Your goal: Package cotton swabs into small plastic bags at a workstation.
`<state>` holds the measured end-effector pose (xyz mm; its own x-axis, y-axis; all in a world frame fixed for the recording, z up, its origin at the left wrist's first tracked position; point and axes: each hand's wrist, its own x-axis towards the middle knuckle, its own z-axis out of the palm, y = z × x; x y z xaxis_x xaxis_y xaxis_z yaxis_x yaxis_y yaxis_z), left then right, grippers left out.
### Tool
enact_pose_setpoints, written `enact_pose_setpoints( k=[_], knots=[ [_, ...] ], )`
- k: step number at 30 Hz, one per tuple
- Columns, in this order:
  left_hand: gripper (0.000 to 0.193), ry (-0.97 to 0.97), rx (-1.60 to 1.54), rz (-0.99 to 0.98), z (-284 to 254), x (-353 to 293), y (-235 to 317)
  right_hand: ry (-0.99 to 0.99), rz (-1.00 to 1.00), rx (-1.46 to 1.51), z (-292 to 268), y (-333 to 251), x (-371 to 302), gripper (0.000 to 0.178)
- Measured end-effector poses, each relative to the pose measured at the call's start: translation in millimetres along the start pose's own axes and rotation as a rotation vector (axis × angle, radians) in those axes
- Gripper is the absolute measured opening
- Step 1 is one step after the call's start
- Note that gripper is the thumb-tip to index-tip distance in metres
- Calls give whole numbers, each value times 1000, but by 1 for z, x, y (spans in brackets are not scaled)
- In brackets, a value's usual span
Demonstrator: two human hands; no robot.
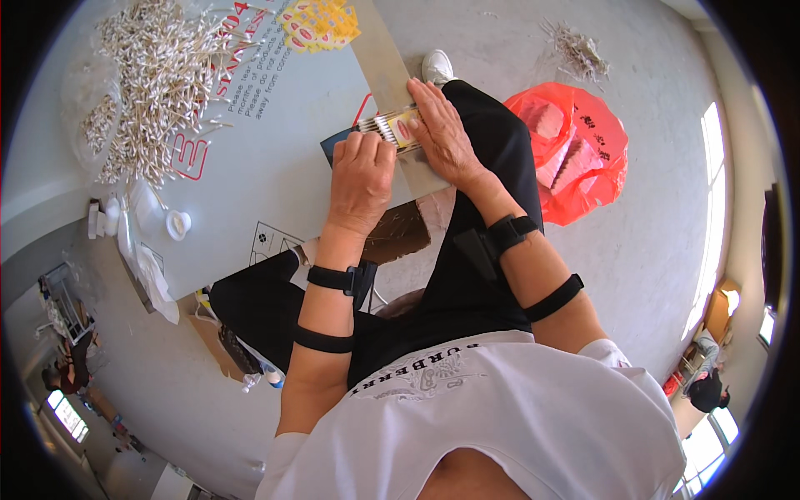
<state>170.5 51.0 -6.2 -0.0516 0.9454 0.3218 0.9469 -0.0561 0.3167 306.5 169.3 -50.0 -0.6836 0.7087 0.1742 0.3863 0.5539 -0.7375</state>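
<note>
Between my hands, on the near right side of the table, lies a small flat row of cotton swabs [380,127] with a yellow printed card [404,127] over it. My left hand [362,179] is closed, its fingers curled down at the left end of the row, and the fingertips are hidden. A dark blue block [331,143] shows just left of these fingers. My right hand [447,137] lies with its fingers stretched out along the right end of the row, its thumb next to the card.
A big heap of loose cotton swabs [154,75] covers the table's [275,167] far left, near yellow cards [321,23]. A small white round container [177,223] stands near the left edge. On the floor at right sits a red plastic bag [575,150] with pink packs. Other people are in the background.
</note>
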Motion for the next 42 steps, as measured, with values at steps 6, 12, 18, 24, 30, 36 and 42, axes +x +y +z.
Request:
enact_pose_setpoints(
  k=[6,12,18,24,30,36,42],
  knots=[
    [49,494,-650,-443,21,-6,-1,465,365,523,-2,6,7,46],
    [58,510,-990,-514,30,15,9,212,857,1066,-10,6,8,37],
    [58,525,-971,-545,32,22,21,317,712,1039,1,0,8,28],
    [59,562,-1004,-531,45,33,32,309,634,994,4,-1,7,29],
    [60,586,-1365,-532,42,32,24,236,632,952,-3,-1,7,28],
    [58,696,-1058,-624,45,14,56,276,606,1011,1,3,5,29],
    [63,654,-1211,-553,45,30,42,184,688,998,-7,2,5,31]
  ],
)
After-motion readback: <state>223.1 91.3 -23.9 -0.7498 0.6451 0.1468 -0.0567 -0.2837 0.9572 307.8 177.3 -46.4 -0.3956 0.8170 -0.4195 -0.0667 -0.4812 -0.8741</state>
